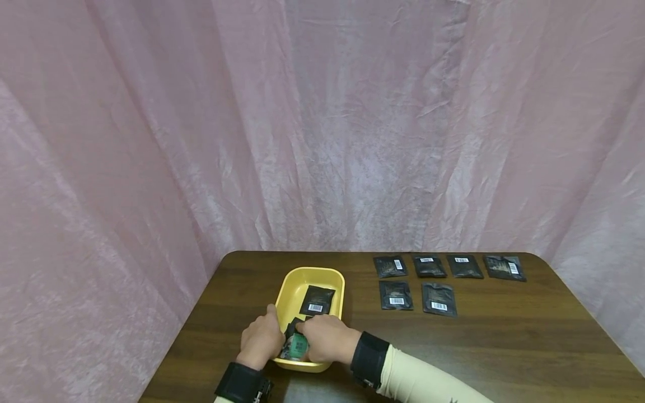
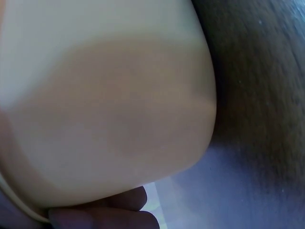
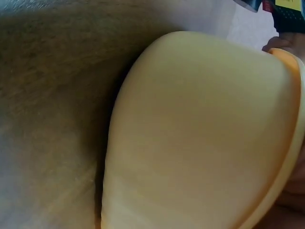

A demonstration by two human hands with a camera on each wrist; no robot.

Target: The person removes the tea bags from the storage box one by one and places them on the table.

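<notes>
A yellow plastic tray (image 1: 336, 280) stands on the table, with black sachets inside it. My left hand (image 1: 262, 337) grips the tray's left rim. Over the near right side reaches my right hand (image 1: 330, 338), its fingers down among the sachets. Between the two hands shows a sachet with a green label (image 1: 298, 346), partly covered; whether the right fingers pinch it is hidden. Farther up in the tray lies a black sachet (image 1: 319, 299) with a white barcode. The tray's outer wall (image 2: 128, 114) fills much of the left wrist view, and the same wall (image 3: 200, 129) much of the right wrist view.
To the right on the brown wooden table (image 1: 484, 347), several black sachets lie spread flat in two rows, one of them a sachet (image 1: 439, 299) in the nearer row. A pink curtain (image 1: 373, 140) hangs behind the table's far edge.
</notes>
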